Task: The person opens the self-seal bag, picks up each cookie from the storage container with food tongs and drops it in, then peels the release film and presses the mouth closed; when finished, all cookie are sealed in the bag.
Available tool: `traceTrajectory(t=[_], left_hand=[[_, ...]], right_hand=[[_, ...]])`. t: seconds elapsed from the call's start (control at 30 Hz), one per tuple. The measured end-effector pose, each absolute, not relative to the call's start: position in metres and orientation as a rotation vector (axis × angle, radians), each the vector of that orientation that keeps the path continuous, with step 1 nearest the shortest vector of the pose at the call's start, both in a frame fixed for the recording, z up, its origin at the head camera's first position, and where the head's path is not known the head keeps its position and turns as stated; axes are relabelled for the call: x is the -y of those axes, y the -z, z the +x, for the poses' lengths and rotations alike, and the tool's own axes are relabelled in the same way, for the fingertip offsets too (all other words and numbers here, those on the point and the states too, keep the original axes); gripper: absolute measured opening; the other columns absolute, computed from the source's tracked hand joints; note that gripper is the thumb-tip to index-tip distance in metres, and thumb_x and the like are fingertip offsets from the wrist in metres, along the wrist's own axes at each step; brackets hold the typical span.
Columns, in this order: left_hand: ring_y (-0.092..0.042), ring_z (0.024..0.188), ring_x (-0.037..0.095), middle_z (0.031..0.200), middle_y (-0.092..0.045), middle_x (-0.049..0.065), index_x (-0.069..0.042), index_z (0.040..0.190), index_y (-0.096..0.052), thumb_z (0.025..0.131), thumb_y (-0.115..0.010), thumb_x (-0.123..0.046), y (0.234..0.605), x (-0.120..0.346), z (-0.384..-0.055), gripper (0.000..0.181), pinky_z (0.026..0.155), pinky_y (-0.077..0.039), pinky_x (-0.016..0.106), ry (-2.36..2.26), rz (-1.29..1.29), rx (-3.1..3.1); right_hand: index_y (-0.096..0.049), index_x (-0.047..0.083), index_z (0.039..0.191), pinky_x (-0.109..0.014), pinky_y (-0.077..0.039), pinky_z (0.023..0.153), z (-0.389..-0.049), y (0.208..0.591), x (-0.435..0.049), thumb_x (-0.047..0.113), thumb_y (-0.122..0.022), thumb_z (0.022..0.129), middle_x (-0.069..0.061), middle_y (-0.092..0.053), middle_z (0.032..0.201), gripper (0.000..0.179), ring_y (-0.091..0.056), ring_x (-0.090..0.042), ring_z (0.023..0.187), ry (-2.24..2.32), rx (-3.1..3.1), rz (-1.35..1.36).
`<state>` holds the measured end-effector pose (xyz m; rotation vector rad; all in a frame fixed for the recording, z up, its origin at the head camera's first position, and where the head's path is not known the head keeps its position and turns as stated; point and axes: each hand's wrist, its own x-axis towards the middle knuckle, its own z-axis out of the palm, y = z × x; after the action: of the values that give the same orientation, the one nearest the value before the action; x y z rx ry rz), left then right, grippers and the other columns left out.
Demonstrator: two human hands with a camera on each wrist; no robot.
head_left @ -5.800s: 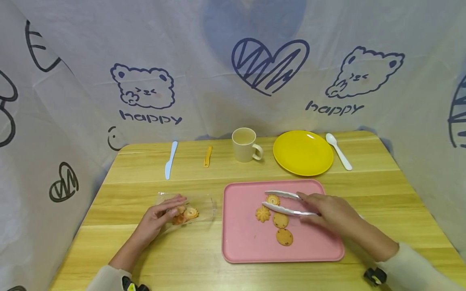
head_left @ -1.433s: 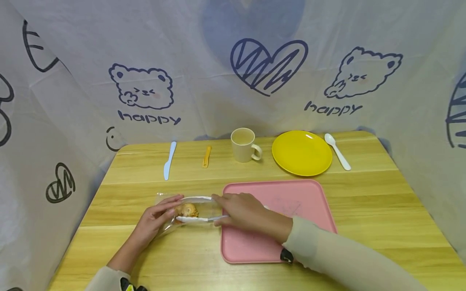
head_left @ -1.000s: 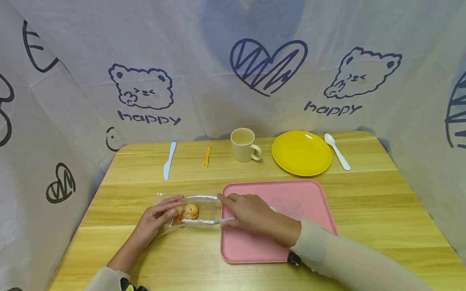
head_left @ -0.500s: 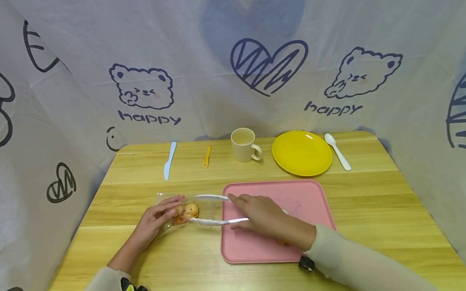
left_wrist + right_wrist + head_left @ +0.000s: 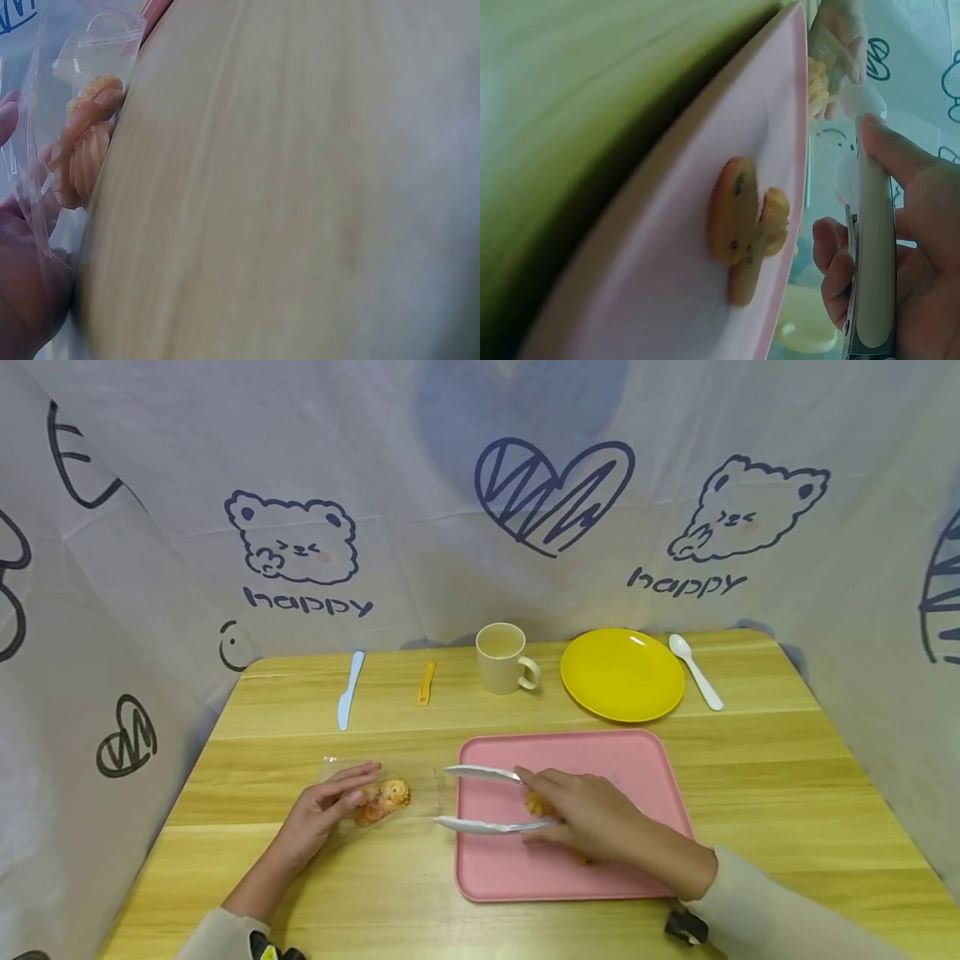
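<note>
My left hand [image 5: 322,810] grips a clear plastic bag [image 5: 423,783] on the table, left of the pink tray. Several golden cookies [image 5: 393,792] lie inside it, partly covered by my fingers. My right hand [image 5: 592,818] holds metal tongs with pale tips [image 5: 483,827] over the tray's left part. Their arms stand spread, nothing between the tips, which lie close to the bag's mouth. Beneath that hand, a flower-shaped cookie [image 5: 536,804] shows on the tray. In the right wrist view, chip-dotted cookies [image 5: 733,214] rest there too, beside a ridged one [image 5: 775,217].
The pink tray [image 5: 487,881] takes up the table's centre right. Along the back lie a pale blue knife [image 5: 349,693], a small orange utensil [image 5: 427,683], a cream mug [image 5: 501,660], a yellow plate [image 5: 622,675] and a white spoon [image 5: 696,672]. A printed cloth hangs behind.
The tongs went from around a cookie on the tray to inside the bag, then drew back rightward out of it. My left hand stays on the bag.
</note>
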<state>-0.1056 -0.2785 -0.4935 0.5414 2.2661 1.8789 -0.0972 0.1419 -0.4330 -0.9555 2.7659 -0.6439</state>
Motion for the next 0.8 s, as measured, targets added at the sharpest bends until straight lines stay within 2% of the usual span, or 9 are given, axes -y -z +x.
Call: traceTrajectory(t=[0.13, 0.47, 0.67, 0.8], left_hand=[[-0.046, 0.140, 0.004, 0.152, -0.054, 0.016, 0.017, 0.134, -0.056, 0.106, -0.052, 0.001, 0.493, 0.278, -0.105, 0.032, 0.111, -0.038, 0.014, -1.882, 0.541, -2.261], [-0.046, 0.141, 0.005, 0.152, -0.052, 0.020, 0.017, 0.135, -0.056, 0.107, -0.051, 0.001, 0.493, 0.278, -0.105, 0.033, 0.111, -0.038, 0.014, -1.882, 0.548, -2.265], [-0.046, 0.141, 0.005, 0.152, -0.052, 0.020, 0.017, 0.135, -0.056, 0.107, -0.051, 0.001, 0.493, 0.279, -0.106, 0.033, 0.111, -0.038, 0.013, -1.883, 0.552, -2.261], [-0.046, 0.141, 0.005, 0.153, -0.051, 0.022, 0.016, 0.135, -0.056, 0.107, -0.050, 0.000, 0.494, 0.278, -0.107, 0.033, 0.111, -0.038, 0.014, -1.879, 0.554, -2.259]], right_hand=[[-0.049, 0.013, 0.154, -0.028, -0.048, 0.069, -0.093, 0.438, -0.158, 0.052, -0.075, 0.092, 0.005, -0.067, 0.116, 0.078, -0.051, -0.003, 0.075, 0.649, -2.782, -0.972], [-0.051, 0.012, 0.153, -0.032, -0.051, 0.077, -0.081, 0.444, -0.191, 0.059, -0.075, 0.088, 0.007, -0.067, 0.121, 0.084, -0.052, -0.003, 0.080, 0.646, -2.860, -0.883], [-0.053, 0.012, 0.151, -0.042, -0.059, 0.088, -0.079, 0.442, -0.207, 0.059, -0.073, 0.089, 0.001, -0.068, 0.131, 0.081, -0.069, -0.016, 0.106, 0.615, -2.912, -0.862], [-0.055, 0.010, 0.149, -0.043, -0.060, 0.088, -0.079, 0.441, -0.217, 0.057, -0.074, 0.090, -0.002, -0.069, 0.131, 0.077, -0.070, -0.018, 0.108, 0.579, -2.936, -0.877]])
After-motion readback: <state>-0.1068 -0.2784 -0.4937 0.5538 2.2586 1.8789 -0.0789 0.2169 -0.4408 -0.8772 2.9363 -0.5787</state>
